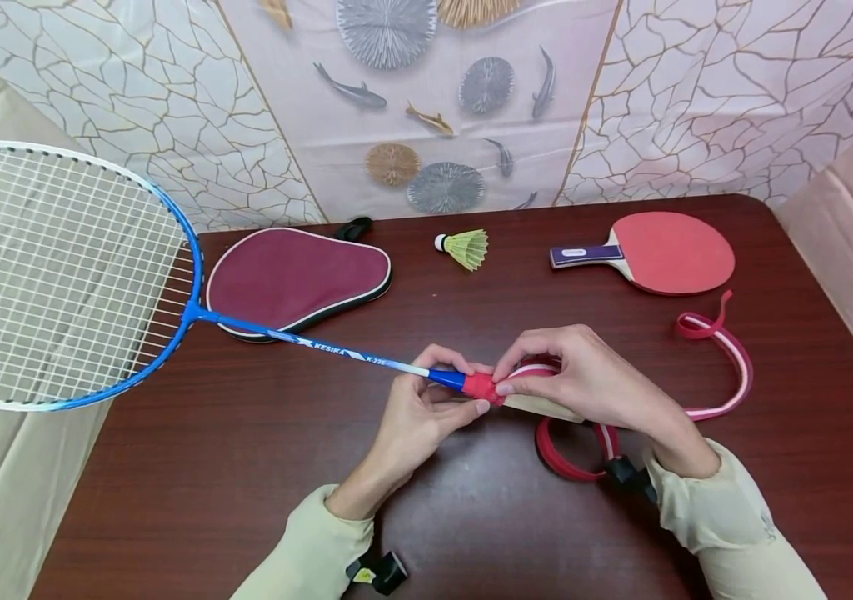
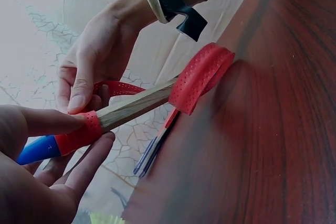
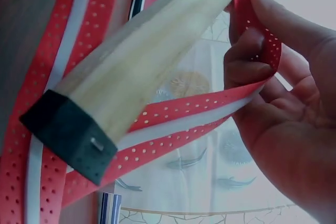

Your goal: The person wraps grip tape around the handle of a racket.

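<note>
Left hand pinches racket handle at wrapped start; right hand grasps red grip tape, seemingly taut. Slack would wrinkle overlap, loosen wrap.

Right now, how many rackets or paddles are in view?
2. The blue-framed badminton racket reaches left off the dark wooden table, both hands on its handle; the red table-tennis paddle lies far right. The maroon paddle-shaped case may hide another.

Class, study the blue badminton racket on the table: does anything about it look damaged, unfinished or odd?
Yes. The blue badminton racket's wooden handle is mostly bare; red perforated grip tape covers only a short band near the shaft. The rest trails loose over the dark wooden table. The left hand and right hand pinch the wrapped part.
</note>
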`<state>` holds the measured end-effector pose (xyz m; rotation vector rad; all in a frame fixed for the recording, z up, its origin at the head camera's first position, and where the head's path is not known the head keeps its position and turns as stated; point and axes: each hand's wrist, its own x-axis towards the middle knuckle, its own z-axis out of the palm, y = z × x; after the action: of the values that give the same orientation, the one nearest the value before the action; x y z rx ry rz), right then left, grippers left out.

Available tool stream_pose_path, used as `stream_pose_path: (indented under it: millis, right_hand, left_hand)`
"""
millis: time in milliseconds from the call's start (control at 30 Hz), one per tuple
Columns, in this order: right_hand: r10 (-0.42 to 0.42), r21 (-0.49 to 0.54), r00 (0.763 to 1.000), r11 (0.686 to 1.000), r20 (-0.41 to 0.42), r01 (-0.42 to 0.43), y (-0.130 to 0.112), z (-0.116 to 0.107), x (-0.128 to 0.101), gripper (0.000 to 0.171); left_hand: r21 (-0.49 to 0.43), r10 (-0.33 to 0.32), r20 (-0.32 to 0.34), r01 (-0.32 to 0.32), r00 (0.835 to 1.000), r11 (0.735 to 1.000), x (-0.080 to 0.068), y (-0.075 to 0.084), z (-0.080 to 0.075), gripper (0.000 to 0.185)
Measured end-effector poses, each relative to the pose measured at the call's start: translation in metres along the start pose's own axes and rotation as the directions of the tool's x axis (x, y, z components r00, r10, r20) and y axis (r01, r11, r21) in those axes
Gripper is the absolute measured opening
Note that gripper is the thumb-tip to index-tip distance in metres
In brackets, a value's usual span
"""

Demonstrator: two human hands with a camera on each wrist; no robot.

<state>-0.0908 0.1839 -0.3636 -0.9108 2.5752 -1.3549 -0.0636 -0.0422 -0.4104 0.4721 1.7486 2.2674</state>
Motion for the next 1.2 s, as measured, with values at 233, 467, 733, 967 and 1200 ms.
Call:
stream_pose_path:
  millis: [233, 467, 733, 967, 1200]
  right_hand:
    - [-0.004, -0.029, 1.000, 1.000, -0.026, 0.003, -0.002, 0.000, -0.001, 0.010]
    - [0.007, -0.047, 0.999, 0.999, -0.048, -0.009, -0.002, 0.002, 0.000, 0.012]
    - [0.003, -0.056, 0.998, 0.998, -0.059, -0.006, -0.001, 0.006, 0.001, 0.013]
    - [0.000, -0.071, 0.998, 0.997, -0.069, -0.005, -0.001, 0.011, 0.002, 0.014]
    - [0.022, -0.055, 0.999, 0.998, -0.047, -0.025, -0.001, 0.013, 0.002, 0.018]
  left_hand:
    - [-0.031, -0.006, -0.007, 0.006, 1.000, 0.999, 0.001, 0.000, -0.001, 0.038]
    - [-0.013, -0.019, -0.001, 0.019, 1.000, 1.000, 0.001, -0.001, -0.001, 0.039]
    - [0.025, -0.054, -0.052, 0.056, 0.997, 0.998, -0.002, 0.000, 0.005, 0.046]
    - [-0.030, -0.096, -0.124, 0.093, 0.988, 0.995, -0.005, 0.001, 0.009, 0.051]
    - [0.006, -0.066, -0.048, 0.067, 0.997, 0.998, -0.003, 0.003, 0.007, 0.053]
